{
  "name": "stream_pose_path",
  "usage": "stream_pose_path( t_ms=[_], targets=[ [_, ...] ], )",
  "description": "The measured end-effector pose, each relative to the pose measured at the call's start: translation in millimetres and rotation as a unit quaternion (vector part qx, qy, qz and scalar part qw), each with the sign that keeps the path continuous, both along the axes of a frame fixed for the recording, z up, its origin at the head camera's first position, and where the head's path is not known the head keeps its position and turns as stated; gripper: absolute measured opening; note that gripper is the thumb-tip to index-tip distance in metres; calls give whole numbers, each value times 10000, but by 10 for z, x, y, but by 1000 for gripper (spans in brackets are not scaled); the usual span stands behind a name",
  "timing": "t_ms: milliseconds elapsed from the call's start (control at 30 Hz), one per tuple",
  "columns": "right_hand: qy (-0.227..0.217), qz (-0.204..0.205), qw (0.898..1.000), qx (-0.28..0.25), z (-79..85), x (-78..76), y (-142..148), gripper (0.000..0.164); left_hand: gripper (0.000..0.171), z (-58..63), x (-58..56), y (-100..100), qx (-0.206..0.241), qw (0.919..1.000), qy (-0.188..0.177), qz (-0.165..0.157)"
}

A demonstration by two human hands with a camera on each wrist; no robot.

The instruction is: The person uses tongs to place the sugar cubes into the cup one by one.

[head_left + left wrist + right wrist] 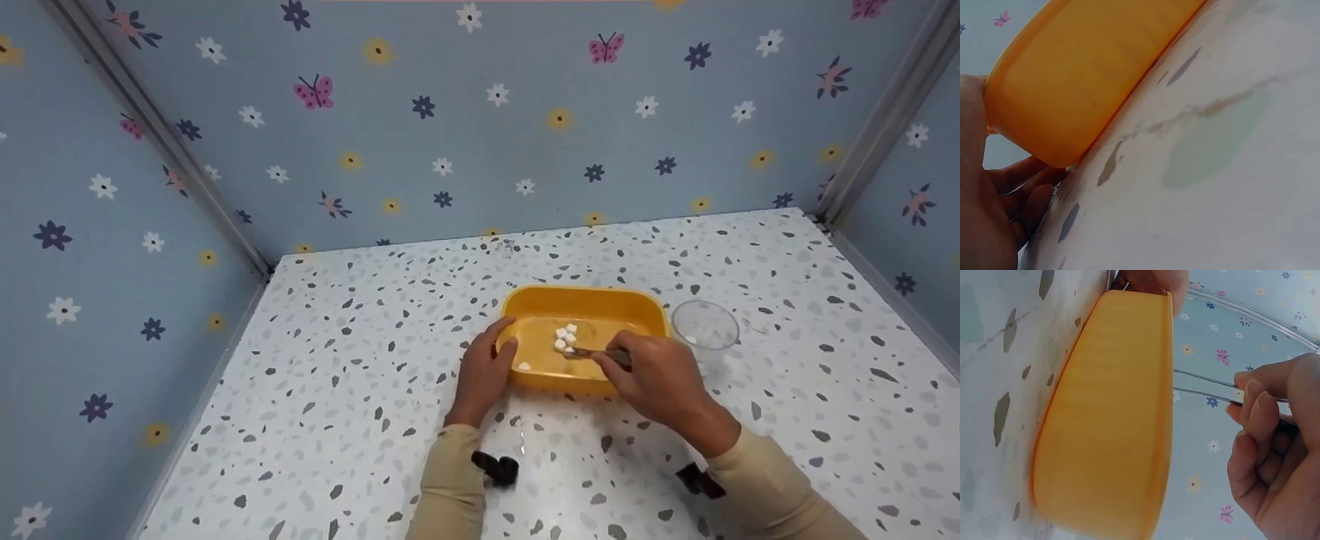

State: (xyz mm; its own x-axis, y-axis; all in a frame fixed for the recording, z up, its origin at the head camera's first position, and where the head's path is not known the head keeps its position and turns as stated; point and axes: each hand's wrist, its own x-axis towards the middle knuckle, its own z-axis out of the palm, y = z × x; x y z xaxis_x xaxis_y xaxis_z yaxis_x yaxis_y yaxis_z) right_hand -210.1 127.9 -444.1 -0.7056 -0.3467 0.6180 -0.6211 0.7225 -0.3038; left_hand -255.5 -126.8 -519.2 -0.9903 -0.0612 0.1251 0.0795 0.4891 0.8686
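A yellow plastic tray (581, 384) with raised walls stands on the table. My left hand (484, 371) grips its left end, thumb at the rim; in the left wrist view some of that hand's fingers (1036, 205) curl low beside the tray's corner. Metal tweezers (1204, 376) are pinched in my right hand (664, 379), over the tray's right side. Their tips reach a small cluster of white cubes (561, 344) on the tray floor; whether they hold one I cannot tell. Another white piece (524, 366) lies apart, near the front left corner.
A clear glass bowl (705, 326) stands just right of the tray, behind my right hand. The speckled white table (360, 360) meets a flowered blue panel (480, 135) at the back, with more panels at both sides.
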Motion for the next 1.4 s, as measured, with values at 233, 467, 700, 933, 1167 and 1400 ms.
stream_pose_path(
  t_ms=[233, 467, 700, 933, 1167, 1400],
  targets=[
    [25, -144, 9998, 107, 55, 6, 48, 20, 42, -12, -7, 18, 23, 10000, 20, -4],
    [135, -163, 9998, 46, 93, 26, 86, 20, 43, -23, -9, 18, -12, 10000, -52, 4],
    [128, -325, 9994, 29, 158, 22, 137, 21, 42, -36, -20, 20, -24, 10000, -64, 55],
    [136, -475, 9988, 28, 214, 26, 172, 20, 42, -34, -8, 9, -13, 10000, 0, 57],
    [256, -642, 9976, -54, 284, 33, 254, 18, 42, -41, -9, 11, -24, 10000, 65, -9],
    [259, -715, 9971, -91, 362, 34, 310, 18, 43, -53, -27, -2, -13, 10000, 44, 11]
  ],
)
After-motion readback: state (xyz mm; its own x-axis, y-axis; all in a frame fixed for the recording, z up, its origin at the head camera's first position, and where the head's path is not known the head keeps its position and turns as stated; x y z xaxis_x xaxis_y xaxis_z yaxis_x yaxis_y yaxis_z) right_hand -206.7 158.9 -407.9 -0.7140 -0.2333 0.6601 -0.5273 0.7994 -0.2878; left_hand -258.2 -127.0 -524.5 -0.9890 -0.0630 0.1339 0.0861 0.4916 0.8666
